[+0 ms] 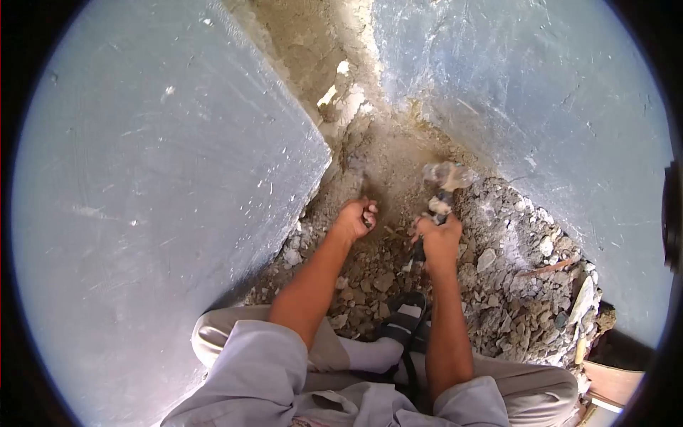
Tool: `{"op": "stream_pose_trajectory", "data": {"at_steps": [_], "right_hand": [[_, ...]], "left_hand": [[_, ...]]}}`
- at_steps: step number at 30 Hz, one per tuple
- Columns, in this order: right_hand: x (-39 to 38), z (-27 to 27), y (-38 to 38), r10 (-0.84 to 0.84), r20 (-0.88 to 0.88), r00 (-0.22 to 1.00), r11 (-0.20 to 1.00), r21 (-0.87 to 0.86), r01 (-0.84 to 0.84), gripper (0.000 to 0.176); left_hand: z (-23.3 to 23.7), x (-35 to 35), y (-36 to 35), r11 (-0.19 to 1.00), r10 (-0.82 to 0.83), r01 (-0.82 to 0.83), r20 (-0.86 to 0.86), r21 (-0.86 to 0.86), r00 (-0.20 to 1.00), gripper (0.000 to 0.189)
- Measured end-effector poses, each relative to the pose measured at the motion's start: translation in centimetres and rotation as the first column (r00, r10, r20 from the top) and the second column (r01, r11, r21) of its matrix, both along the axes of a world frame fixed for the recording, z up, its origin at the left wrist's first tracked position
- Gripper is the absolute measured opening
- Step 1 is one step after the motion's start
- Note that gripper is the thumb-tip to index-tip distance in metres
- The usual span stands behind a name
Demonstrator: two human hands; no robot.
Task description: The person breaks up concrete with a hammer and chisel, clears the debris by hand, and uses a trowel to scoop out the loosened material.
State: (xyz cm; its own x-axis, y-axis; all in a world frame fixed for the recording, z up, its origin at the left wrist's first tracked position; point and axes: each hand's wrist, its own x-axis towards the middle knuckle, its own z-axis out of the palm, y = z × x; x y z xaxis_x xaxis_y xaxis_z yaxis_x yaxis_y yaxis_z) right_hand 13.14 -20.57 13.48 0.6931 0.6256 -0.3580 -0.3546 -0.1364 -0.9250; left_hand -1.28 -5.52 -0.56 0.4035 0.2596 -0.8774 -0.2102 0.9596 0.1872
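Observation:
My right hand [441, 238] is wrapped round the dark handle of a hammer [450, 176], whose head is raised over the rubble and smeared by motion. My left hand [358, 218] is closed in a fist to the left of it, round a slim dark chisel [363, 178] that points away from me. The chisel is blurred and mostly hidden by the fingers. Beyond it is a dusty, broken patch of ground [398, 153] between two grey painted surfaces. The hammer head and the left fist are apart.
Loose stones and broken rubble [509, 306] cover the ground around my sandalled foot [405, 320]. A grey slab [171, 156] stands on the left and a grey wall [541, 92] on the right. A reddish strip [548, 268] lies on the debris.

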Motion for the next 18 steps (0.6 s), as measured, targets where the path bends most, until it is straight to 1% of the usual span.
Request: {"op": "stream_pose_trajectory", "data": {"at_steps": [1, 4, 5, 8, 10, 11, 12, 13, 14, 15, 16, 17, 18], "right_hand": [[0.1, 0.3, 0.1, -0.039, -0.020, 0.999, 0.999, 0.009, 0.039, 0.018], [0.2, 1.8, -0.4, -0.030, -0.035, 0.999, 0.999, 0.031, 0.031, 0.017], [0.3, 2.1, -0.6, -0.030, 0.003, 1.000, 0.996, 0.079, 0.029, 0.017], [0.3, 2.6, -1.5, -0.021, 0.129, 0.991, 0.982, 0.190, -0.004, 0.017], [0.5, 3.2, -1.4, -0.020, 0.220, 0.975, 0.965, 0.260, -0.039, 0.017], [1.1, 2.6, -1.8, 0.041, 0.246, 0.968, 0.981, 0.174, -0.085, 0.018], [1.0, 3.5, -1.7, 0.044, 0.240, 0.970, 0.982, 0.167, -0.085, 0.018], [1.1, 4.4, -1.7, 0.048, 0.235, 0.971, 0.984, 0.158, -0.087, 0.018], [1.0, 5.5, -1.7, 0.055, 0.228, 0.972, 0.985, 0.148, -0.091, 0.018], [0.8, 6.6, -1.9, 0.036, 0.268, 0.963, 0.983, 0.162, -0.082, 0.017], [0.8, 7.8, -1.8, 0.013, 0.311, 0.950, 0.980, 0.183, -0.074, 0.016], [0.7, 9.1, -1.7, -0.008, 0.352, 0.936, 0.977, 0.201, -0.067, 0.015], [0.3, 10.6, -1.7, -0.079, 0.381, 0.921, 0.959, 0.281, -0.034, 0.016]], "left_hand": [[0.9, -0.4, 0.5, 0.996, -0.066, 0.070, 0.059, -0.056, 0.996, 0.016], [3.0, 2.8, -0.4, 0.993, 0.055, -0.039, 0.145, -0.108, 0.988, 0.018], [4.1, 4.2, -1.6, 0.989, 0.135, -0.128, 0.118, -0.071, 0.984, 0.019], [4.1, 7.1, -4.2, 0.913, 0.407, -0.403, 0.091, -0.058, 0.909, 0.021], [3.9, 6.6, -4.7, 0.861, 0.507, -0.497, 0.105, -0.108, 0.856, 0.023], [4.0, 5.9, -4.7, 0.830, 0.555, -0.541, 0.113, -0.138, 0.824, 0.024], [3.8, 5.4, -4.5, 0.797, 0.601, -0.579, 0.125, -0.170, 0.790, 0.024], [3.5, 4.7, -4.2, 0.797, 0.601, -0.567, 0.183, -0.208, 0.778, 0.028], [3.1, 4.8, -4.0, 0.770, 0.634, -0.592, 0.187, -0.237, 0.751, 0.029], [3.3, 4.7, -3.8, 0.741, 0.667, -0.617, 0.183, -0.266, 0.722, 0.031], [3.1, 4.7, -3.3, 0.712, 0.697, -0.638, 0.183, -0.293, 0.693, 0.032], [1.5, 4.1, -2.8, 0.729, 0.684, -0.607, 0.301, -0.318, 0.664, 0.037], [1.9, 4.1, -2.7, 0.716, 0.699, -0.638, 0.295, -0.284, 0.652, 0.037]]}}
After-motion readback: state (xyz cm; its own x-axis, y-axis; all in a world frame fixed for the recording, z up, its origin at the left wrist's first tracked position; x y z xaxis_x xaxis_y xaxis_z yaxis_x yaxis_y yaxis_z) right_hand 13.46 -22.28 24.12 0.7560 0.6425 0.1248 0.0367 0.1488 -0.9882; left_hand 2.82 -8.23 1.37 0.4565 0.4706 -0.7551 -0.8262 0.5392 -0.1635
